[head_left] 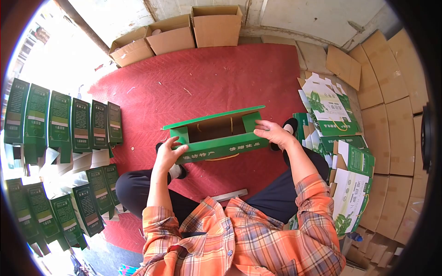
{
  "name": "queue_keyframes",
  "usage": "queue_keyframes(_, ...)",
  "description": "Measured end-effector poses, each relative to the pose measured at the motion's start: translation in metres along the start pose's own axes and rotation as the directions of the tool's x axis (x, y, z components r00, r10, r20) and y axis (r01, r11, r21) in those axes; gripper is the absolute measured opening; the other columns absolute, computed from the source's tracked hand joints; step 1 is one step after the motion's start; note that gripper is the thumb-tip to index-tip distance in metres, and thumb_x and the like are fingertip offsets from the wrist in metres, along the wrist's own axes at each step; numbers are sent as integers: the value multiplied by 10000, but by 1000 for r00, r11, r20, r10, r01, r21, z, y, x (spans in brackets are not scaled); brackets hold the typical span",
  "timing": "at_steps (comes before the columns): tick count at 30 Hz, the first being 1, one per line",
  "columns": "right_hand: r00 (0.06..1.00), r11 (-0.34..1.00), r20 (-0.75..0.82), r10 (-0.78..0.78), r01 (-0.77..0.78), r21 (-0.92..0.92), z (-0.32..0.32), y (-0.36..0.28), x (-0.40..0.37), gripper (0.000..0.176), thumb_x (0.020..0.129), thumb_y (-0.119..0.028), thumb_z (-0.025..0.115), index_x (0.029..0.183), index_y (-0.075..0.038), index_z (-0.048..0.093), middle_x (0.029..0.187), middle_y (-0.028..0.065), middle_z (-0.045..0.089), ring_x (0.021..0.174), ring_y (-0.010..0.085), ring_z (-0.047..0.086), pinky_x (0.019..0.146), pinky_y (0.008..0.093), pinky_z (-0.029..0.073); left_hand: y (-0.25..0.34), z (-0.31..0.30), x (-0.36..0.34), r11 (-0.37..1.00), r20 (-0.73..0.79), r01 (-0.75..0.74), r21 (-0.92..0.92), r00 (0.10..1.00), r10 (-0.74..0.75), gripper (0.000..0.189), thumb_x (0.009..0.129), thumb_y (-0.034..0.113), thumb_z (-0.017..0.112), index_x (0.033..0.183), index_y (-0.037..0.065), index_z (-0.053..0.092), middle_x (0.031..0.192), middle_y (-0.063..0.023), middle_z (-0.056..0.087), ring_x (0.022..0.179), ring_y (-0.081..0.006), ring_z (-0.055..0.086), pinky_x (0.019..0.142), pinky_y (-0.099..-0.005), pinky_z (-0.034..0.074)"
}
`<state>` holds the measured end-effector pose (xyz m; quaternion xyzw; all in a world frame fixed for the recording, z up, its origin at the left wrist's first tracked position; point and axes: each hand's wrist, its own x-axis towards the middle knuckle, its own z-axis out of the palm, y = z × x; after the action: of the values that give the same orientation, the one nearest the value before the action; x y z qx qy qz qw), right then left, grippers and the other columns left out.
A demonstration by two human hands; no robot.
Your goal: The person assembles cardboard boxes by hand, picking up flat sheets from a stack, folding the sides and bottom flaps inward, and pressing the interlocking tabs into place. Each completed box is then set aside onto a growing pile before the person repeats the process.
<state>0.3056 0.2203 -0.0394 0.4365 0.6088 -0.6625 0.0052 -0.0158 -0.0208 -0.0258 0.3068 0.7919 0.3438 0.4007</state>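
Note:
A green cardboard gift box (216,146) with white lettering stands between my knees, its top open and a long flap raised along the far edge. My left hand (170,154) grips its left end, thumb against the near side and fingers at the corner. At the right end, my right hand (274,133) has its fingers over the rim. Inside, the box looks brown, with cord loops (231,124) hanging on the far wall. A yellowish cord handle (221,158) shows on the near side.
Rows of upright green boxes (60,119) stand at left. Flattened green-and-white boxes (327,106) lie piled at right, beside stacked brown cartons (398,124). Several open cartons (216,30) line the far wall. A red mat (207,73) covers the floor; a pale strip (225,195) lies near me.

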Motion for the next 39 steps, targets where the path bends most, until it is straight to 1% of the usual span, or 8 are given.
queue_keyframes(5, 936, 891, -252, -244, 114, -440, 24, 10, 14, 405, 766, -277, 758, 1107, -78, 669, 1270, 144, 579, 1182, 377, 512, 947, 446, 449, -29, 33, 23, 880, -259, -160, 447, 919, 298, 375, 765, 300, 746, 1082, 119, 659, 1036, -174, 629, 972, -374, 598, 840, -446, 483)
queue_keyframes(8, 698, 535, -297, -652, 146, -832, 42, 15, 16, 239, 741, -179, 746, 964, -113, 693, 992, 77, 616, 1049, 297, 536, 846, 439, 472, -24, 52, 18, 688, -292, -215, 693, 789, 540, 307, 720, 254, 742, 1009, 165, 692, 1109, -88, 586, 1095, -307, 517, 953, -449, 398)
queue_keyframes(12, 711, 456, -221, -667, 155, -877, 51, 18, 19, 209, 724, -178, 754, 907, -95, 699, 1027, 76, 612, 1053, 296, 541, 859, 432, 465, 0, 69, -16, 587, -72, -352, 729, 813, 578, 731, 590, 263, 841, 1269, 187, 582, 1237, -65, 501, 1209, -310, 435, 1049, -555, 298)
queue_keyframes(15, 812, 428, -102, -575, 192, -883, 59, 16, 9, 413, 689, -262, 796, 1046, -97, 670, 1117, 96, 576, 1117, 288, 511, 919, 445, 431, -10, 78, -14, 526, 53, -365, 768, 855, 516, 934, 570, 287, 848, 1404, 208, 435, 1273, -71, 454, 1240, -285, 406, 1075, -604, 237)
queue_keyframes(18, 835, 170, 86, -543, 209, -963, 69, 5, -10, 975, 529, -406, 881, 1365, -156, 445, 1257, 120, 459, 1235, 294, 409, 1038, 462, 323, -15, 76, -5, 475, 79, -370, 798, 847, 526, 941, 571, 256, 846, 1409, 214, 419, 1266, -76, 458, 1223, -287, 419, 1066, -577, 253)
queue_keyframes(27, 846, 212, 101, -523, 244, -946, 66, 11, 0, 806, 551, -273, 873, 1260, -150, 511, 1144, 100, 511, 1122, 281, 483, 964, 434, 372, -15, 72, 0, 456, 119, -432, 778, 814, 569, 823, 556, 197, 839, 1304, 160, 499, 1183, -103, 518, 1124, -297, 491, 965, -462, 337)
queue_keyframes(32, 827, 258, 109, -551, 293, -920, 63, 14, 5, 778, 557, -263, 860, 1248, -144, 522, 1130, 97, 515, 1113, 280, 484, 958, 431, 376, -14, 68, 6, 508, 139, -476, 718, 814, 565, 682, 662, 154, 747, 1299, 156, 505, 1143, -102, 538, 1088, -289, 496, 951, -447, 342)
queue_keyframes(39, 816, 206, 130, -563, 291, -934, 69, 25, 8, 972, 619, -381, 835, 1424, -113, 362, 1436, 120, 391, 1353, 304, 330, 1099, 504, 260, -15, 68, 3, 442, 162, -497, 747, 780, 604, 844, 629, 202, 790, 1395, 154, 441, 1226, -100, 503, 1169, -298, 455, 1035, -478, 299)
